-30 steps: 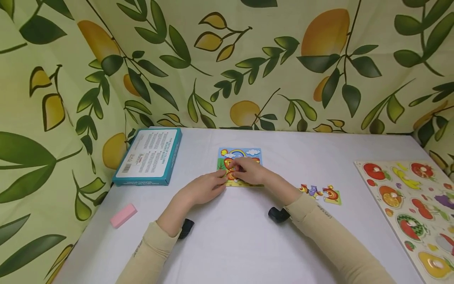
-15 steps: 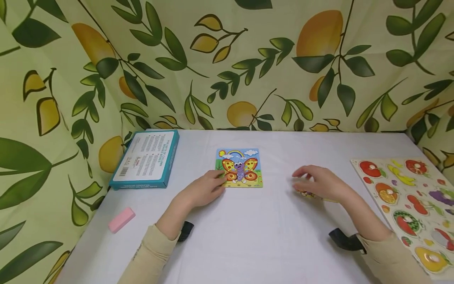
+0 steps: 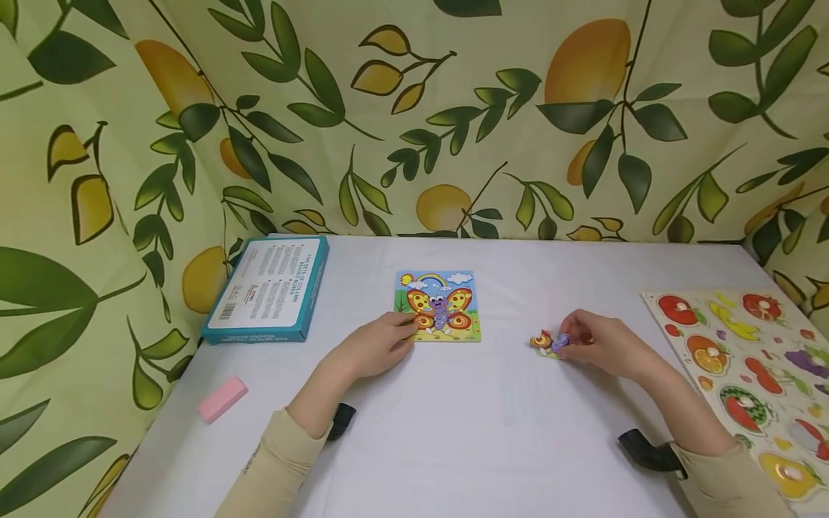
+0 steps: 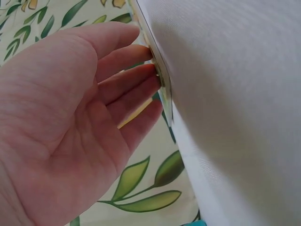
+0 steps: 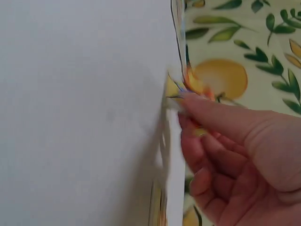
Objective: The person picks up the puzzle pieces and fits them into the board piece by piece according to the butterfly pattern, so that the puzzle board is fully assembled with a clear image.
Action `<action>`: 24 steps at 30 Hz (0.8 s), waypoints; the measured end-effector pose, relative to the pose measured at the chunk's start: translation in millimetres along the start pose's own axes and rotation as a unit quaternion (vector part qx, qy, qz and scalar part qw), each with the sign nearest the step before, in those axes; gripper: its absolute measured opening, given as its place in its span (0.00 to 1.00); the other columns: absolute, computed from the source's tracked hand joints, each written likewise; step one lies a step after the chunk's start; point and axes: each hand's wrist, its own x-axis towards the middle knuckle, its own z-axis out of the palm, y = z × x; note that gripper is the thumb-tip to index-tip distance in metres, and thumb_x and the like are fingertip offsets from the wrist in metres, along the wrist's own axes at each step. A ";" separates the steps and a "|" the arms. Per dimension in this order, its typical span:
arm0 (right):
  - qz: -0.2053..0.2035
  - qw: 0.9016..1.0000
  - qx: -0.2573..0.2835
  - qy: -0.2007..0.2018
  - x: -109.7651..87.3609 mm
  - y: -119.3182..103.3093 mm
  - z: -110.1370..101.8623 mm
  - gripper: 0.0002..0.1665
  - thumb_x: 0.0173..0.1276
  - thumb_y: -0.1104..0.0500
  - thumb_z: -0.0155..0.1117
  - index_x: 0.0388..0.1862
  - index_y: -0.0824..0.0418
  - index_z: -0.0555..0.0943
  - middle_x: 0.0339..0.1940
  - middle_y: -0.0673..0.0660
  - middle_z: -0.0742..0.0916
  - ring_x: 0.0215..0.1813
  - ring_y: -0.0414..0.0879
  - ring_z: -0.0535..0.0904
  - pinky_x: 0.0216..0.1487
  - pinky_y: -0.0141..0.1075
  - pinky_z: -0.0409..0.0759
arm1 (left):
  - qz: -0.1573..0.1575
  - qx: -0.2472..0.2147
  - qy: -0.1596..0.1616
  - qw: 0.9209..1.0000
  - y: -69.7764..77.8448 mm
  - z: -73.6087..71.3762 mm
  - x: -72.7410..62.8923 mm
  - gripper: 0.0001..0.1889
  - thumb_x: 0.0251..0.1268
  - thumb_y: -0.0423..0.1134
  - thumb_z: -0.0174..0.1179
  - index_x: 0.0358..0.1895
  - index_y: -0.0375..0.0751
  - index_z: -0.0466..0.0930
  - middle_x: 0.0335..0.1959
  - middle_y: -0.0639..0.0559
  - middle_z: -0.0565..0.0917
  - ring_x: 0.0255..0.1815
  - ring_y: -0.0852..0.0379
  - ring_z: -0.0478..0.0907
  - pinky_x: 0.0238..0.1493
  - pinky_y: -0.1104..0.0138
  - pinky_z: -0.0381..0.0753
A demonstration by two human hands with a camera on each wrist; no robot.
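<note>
In the head view, a square butterfly puzzle [image 3: 447,291] lies near the middle of the white table. My left hand [image 3: 382,345] rests its fingertips on the puzzle's lower left edge. In the left wrist view the fingers of that hand [image 4: 94,108] are loosely extended and touch the board's rim. To the right, my right hand [image 3: 605,345] pinches a colourful puzzle piece [image 3: 560,344] between thumb and fingers, also seen as a yellow and orange piece [image 5: 176,87] in the right wrist view. My fingers partly cover it, and it is blurred.
A teal-edged box [image 3: 268,291] lies at the back left, with a pink block [image 3: 223,399] in front of it. A fruit knob-puzzle board [image 3: 725,345] lies along the right side. Patterned cloth [image 3: 388,144] hangs behind the table.
My right hand has left the butterfly puzzle and moved right to the loose pieces, where it has taken hold of one. My left hand has stayed at the puzzle's left edge.
</note>
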 end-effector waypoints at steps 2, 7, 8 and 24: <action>-0.010 1.000 0.030 0.003 12.1 -11.4 7.3 0.13 0.65 0.57 0.70 0.44 0.61 0.79 0.30 0.52 0.81 0.32 0.47 0.72 0.28 0.33 0.72 | -0.012 0.000 -0.005 1.000 0.1 -0.3 -0.4 0.22 0.73 0.40 0.54 0.66 0.35 0.73 0.69 0.43 0.71 0.70 0.47 0.65 0.68 0.56 0.65; -0.016 0.992 0.122 -0.026 57.7 -48.4 37.1 0.15 0.73 0.54 0.60 0.50 0.63 0.82 0.28 0.53 0.84 0.32 0.47 0.76 0.32 0.34 0.75 | -0.035 -0.012 -0.017 0.999 0.4 -1.7 -0.3 0.23 0.74 0.41 0.53 0.68 0.36 0.71 0.70 0.46 0.70 0.71 0.49 0.65 0.69 0.56 0.65; -0.014 0.989 0.142 -0.037 66.7 -55.2 43.7 0.17 0.74 0.54 0.58 0.51 0.64 0.82 0.28 0.53 0.84 0.32 0.46 0.77 0.34 0.34 0.75 | -0.037 -0.018 -0.020 0.999 0.5 -1.9 -0.1 0.23 0.74 0.41 0.53 0.68 0.36 0.71 0.70 0.46 0.69 0.71 0.49 0.64 0.69 0.56 0.65; -0.027 0.988 0.150 -0.032 114.8 -87.2 82.4 0.08 0.65 0.58 0.69 0.39 0.61 0.83 0.28 0.52 0.85 0.28 0.43 0.78 0.32 0.35 0.78 | -0.032 -0.041 -0.022 0.998 -4.2 -1.5 1.8 0.23 0.74 0.39 0.54 0.68 0.36 0.71 0.70 0.47 0.70 0.71 0.49 0.65 0.68 0.57 0.65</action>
